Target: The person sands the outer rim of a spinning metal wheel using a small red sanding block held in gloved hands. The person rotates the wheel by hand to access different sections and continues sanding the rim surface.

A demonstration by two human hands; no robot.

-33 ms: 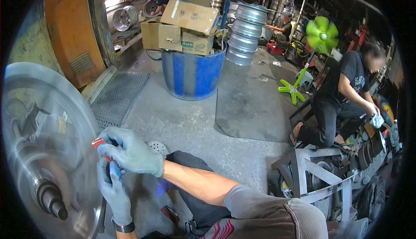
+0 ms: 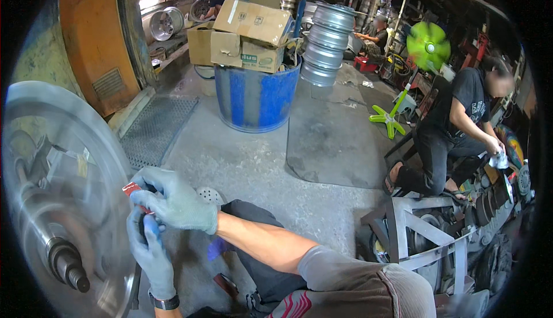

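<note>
A small flat red piece [image 2: 131, 189] with white marks, its kind unclear, is pinched in my gloved right hand [image 2: 175, 200]. My gloved left hand [image 2: 151, 252], with a black watch at its wrist, comes up from below. Its closed fingertips hold the lower end of the red piece, partly hidden by the right hand. Both gloves are grey, the left one stained blue at the fingers. Just left of the hands, a large wheel rim [image 2: 95, 122] is blurred by spinning. A threaded metal spindle [image 2: 72, 269] sticks out at its centre.
A blue tub [image 2: 253, 102] stands ahead, loaded with cardboard boxes [image 2: 253, 21]. Behind it rises a stack of silver rims [image 2: 327, 44]. A green fan [image 2: 428, 47] runs at right, near a seated co-worker [image 2: 455, 128]. A metal frame [image 2: 426, 231] with parts lies at lower right.
My hands stay almost in place, with the red piece shifted only slightly. The wheel's blur pattern differs. The co-worker's cloth has moved a little.
</note>
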